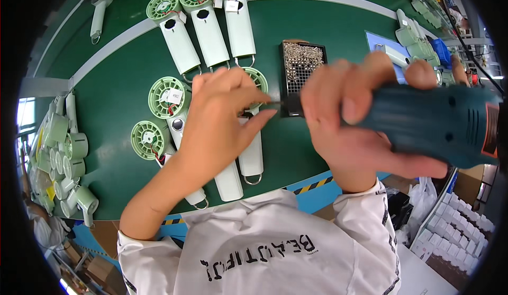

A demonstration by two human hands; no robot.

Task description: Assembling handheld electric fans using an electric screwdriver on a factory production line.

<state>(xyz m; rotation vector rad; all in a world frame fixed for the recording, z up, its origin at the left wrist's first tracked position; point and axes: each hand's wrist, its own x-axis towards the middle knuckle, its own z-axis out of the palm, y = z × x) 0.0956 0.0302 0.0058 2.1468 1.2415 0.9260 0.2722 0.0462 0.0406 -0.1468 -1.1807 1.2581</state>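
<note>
My right hand [338,110] is wrapped round a dark teal electric screwdriver [439,123], which lies level and points left. Its thin bit [275,103] ends beside the thumb and forefinger of my left hand [217,120]. Those fingers are pinched, and whatever sits between them is too small to make out. Under my left hand lie handheld fan bodies, pale green and white. One fan body [251,152] shows beneath the fingertips, its round head partly covered. Another fan body [169,98], with red wires and a white tag, lies just left of the hand.
Three more fan bodies [203,36] lie in a row at the back of the green table [121,78]. A black screw tray [302,65] full of small screws stands behind the bit. Green fan parts [69,157] are heaped at left, others [415,36] at far right.
</note>
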